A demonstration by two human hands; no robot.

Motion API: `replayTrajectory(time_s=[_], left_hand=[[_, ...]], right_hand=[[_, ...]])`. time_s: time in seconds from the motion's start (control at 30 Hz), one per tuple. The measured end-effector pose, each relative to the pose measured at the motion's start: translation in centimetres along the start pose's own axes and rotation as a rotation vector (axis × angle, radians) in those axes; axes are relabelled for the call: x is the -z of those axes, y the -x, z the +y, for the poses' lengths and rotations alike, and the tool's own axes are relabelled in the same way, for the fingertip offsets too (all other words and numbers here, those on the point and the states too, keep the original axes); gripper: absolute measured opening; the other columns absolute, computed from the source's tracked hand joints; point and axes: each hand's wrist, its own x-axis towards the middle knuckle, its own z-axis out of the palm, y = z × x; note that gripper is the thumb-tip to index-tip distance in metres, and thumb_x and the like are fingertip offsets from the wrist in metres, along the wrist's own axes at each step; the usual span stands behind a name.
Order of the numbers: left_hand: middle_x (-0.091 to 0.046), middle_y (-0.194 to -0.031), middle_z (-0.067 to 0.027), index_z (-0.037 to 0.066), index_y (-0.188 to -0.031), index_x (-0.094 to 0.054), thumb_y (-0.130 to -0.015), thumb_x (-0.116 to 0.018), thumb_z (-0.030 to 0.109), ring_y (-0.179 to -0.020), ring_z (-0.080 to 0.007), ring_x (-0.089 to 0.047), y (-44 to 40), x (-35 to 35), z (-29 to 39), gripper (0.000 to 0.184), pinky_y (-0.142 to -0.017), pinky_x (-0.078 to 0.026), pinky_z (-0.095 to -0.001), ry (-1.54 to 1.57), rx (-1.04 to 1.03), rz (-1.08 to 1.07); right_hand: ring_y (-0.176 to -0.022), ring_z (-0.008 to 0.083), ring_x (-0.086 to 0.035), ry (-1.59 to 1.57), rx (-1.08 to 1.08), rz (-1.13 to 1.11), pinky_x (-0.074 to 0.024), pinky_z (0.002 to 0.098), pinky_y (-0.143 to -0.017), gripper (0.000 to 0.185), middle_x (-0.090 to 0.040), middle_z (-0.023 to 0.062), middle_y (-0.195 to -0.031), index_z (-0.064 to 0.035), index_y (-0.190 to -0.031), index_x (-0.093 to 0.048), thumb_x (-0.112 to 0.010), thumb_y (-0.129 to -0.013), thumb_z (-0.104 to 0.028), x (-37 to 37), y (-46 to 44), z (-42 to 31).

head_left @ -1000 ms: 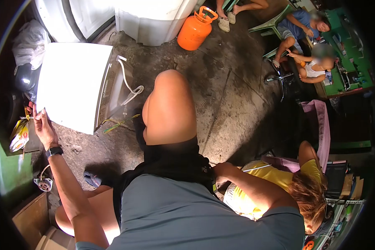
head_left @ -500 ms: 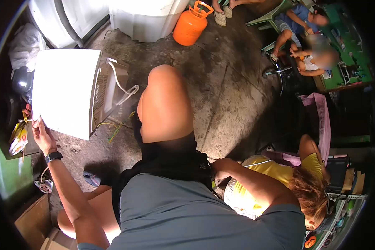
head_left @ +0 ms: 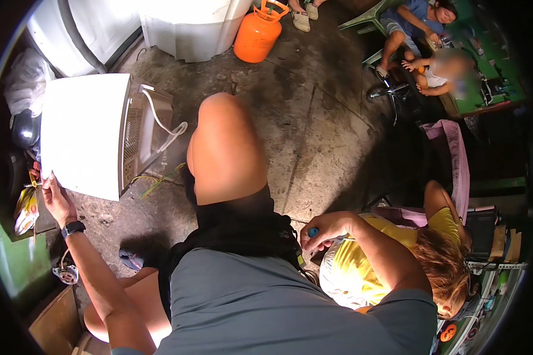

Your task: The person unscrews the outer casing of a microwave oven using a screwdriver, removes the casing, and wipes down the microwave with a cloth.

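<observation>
A white box-shaped appliance (head_left: 83,136), which looks like a microwave oven, stands on the floor at my left. Its vented side and a white power cord (head_left: 175,131) face right. My left hand (head_left: 58,201) is at its near left corner, with thumb and fingers closed on the edge; what lies under the fingers is partly hidden. My right hand (head_left: 331,228) is raised beside my right hip, closed around a screwdriver with a blue handle (head_left: 312,232). Its thin shaft points right, toward a person in a yellow shirt (head_left: 364,245).
An orange gas cylinder (head_left: 257,35) stands ahead beside a white tub-like body (head_left: 189,29). Yellow-green wires (head_left: 154,184) lie on the concrete floor. Two people sit at the green table (head_left: 485,103) at upper right. A small motor-like part (head_left: 67,273) hangs at left.
My right hand has come up from my hip, and the screwdriver's blue handle now shows. My left hand stays at the appliance's corner. The view has shifted slightly.
</observation>
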Motion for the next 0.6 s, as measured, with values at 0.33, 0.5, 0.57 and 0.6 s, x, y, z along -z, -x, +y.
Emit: replayTrajectory(time_s=[0.33, 0.5, 0.57, 0.6], left_hand=[[-0.067, -0.111, -0.0015, 0.01, -0.096, -0.064, -0.099, -0.068, 0.013, -0.106, -0.0112, -0.061, -0.7, -1.0, -0.1, 0.007, -0.1, -0.048, -0.0283, 0.014, -0.015, -0.036], [-0.067, -0.111, -0.0008, 0.01, -0.097, -0.065, -0.099, -0.069, 0.015, -0.106, -0.011, -0.06, -1.2, -0.6, -0.4, 0.007, -0.102, -0.046, -0.0283, 0.005, 0.014, -0.043], [-0.068, -0.109, 0.0002, 0.01, -0.099, -0.066, -0.099, -0.069, 0.016, -0.105, -0.01, -0.06, -1.0, -1.0, -0.2, 0.007, -0.099, -0.046, -0.0274, 0.0, -0.004, -0.043], [-0.068, -0.107, 0.0012, 0.01, -0.101, -0.067, -0.099, -0.069, 0.017, -0.103, -0.009, -0.061, -1.1, -1.0, -0.3, 0.008, -0.097, -0.047, -0.0266, -0.007, -0.023, -0.044]], right_hand=[[-0.064, 0.0202, -0.066, 0.03, 0.057, 0.59, -0.0518, 0.0343, -0.06, 0.025, -0.066, 0.0088, -0.069, -0.0043, -0.086, -0.068, -0.074, -0.084, -0.029, -4.6, 0.8, -5.0], [-0.08, 0.0365, -0.068, 0.304, 0.383, 0.848, -0.0536, 0.0422, -0.072, 0.027, -0.069, 0.017, -0.081, -0.004, -0.089, -0.069, -0.071, -0.083, -0.03, -6.7, 0.4, -10.6], [-0.085, 0.0367, -0.068, 0.459, 0.573, 0.961, -0.0535, 0.0422, -0.075, 0.026, -0.07, 0.017, -0.086, -0.0059, -0.093, -0.069, -0.072, -0.085, -0.03, -7.0, -0.8, -12.3], [-0.085, 0.0367, -0.068, 0.46, 0.573, 0.963, -0.0535, 0.0422, -0.075, 0.026, -0.07, 0.017, -0.086, -0.0059, -0.093, -0.069, -0.072, -0.085, -0.03, -6.7, -0.9, -12.7]])
